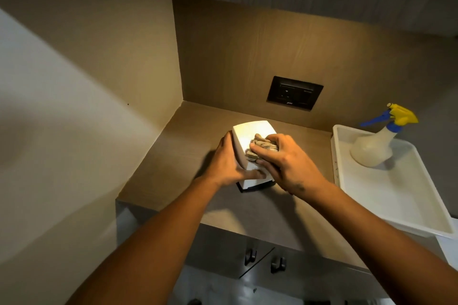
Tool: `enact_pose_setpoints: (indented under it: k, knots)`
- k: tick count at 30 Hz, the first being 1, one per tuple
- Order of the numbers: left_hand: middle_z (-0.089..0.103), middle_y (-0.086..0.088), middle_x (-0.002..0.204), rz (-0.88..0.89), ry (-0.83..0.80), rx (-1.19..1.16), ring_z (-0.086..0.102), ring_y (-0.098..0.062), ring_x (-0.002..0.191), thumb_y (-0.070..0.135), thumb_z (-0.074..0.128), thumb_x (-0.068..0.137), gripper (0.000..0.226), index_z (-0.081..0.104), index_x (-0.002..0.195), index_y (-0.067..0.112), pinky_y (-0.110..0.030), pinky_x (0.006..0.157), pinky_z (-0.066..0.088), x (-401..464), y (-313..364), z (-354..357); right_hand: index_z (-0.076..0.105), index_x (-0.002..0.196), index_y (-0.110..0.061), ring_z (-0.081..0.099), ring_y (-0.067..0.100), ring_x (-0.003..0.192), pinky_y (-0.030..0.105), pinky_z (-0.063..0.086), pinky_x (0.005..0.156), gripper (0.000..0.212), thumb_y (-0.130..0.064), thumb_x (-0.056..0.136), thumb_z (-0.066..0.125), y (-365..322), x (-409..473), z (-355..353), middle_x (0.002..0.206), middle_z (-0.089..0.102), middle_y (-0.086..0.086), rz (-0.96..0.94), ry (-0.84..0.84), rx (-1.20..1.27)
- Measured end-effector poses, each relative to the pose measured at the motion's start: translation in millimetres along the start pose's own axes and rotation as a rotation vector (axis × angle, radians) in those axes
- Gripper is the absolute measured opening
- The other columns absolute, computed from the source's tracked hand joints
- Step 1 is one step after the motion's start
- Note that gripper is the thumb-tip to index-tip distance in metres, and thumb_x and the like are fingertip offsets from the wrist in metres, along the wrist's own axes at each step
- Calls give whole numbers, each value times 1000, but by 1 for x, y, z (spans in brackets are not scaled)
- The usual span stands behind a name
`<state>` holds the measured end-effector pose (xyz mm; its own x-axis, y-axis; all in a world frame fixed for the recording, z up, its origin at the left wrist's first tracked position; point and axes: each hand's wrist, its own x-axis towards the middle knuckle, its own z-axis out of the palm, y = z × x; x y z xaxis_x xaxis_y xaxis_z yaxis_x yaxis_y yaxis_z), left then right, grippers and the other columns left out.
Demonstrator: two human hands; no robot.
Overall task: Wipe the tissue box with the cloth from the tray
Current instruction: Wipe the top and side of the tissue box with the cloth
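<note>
Your left hand (229,161) clamps the white tissue box (250,131) mid-counter while your right hand (285,158) grips the bunched cloth (261,147) atop it; press too hard and it could skid.

A single head-worn wide-angle camera looks forward and steeply down from above onto a counter (178,131) set in a wall corner, close enough that both forearms run in from the bottom edge. The wall fills the left of the frame; a white tray (386,195) sits at the right edge.
</note>
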<state>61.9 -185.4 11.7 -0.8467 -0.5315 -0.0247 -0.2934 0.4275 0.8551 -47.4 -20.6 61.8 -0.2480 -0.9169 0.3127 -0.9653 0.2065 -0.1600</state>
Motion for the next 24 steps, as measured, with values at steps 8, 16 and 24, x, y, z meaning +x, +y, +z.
enact_pose_setpoints:
  k: [8,16,24]
  knots:
    - [42,-1,154,-3,-8,-22,43,-22,139,60,99,40,140,23,153,28,-51,111,45,-2,2,-2,46,140,-37,43,24,111,38,52,79,45,-52,99,34,35,-16,-5,128,47,10,54,57,-11]
    - [45,0,151,1,-1,-5,46,-22,137,68,95,33,144,24,152,28,-50,109,47,-2,2,-3,48,137,-42,45,19,109,29,42,83,45,-57,97,35,25,2,-8,126,46,6,76,-37,41]
    - [46,5,149,15,0,14,48,-18,134,74,93,33,141,24,150,34,-44,106,50,1,0,-2,57,131,-37,45,19,98,31,40,73,45,-54,94,39,0,41,-14,110,50,6,-2,-88,0]
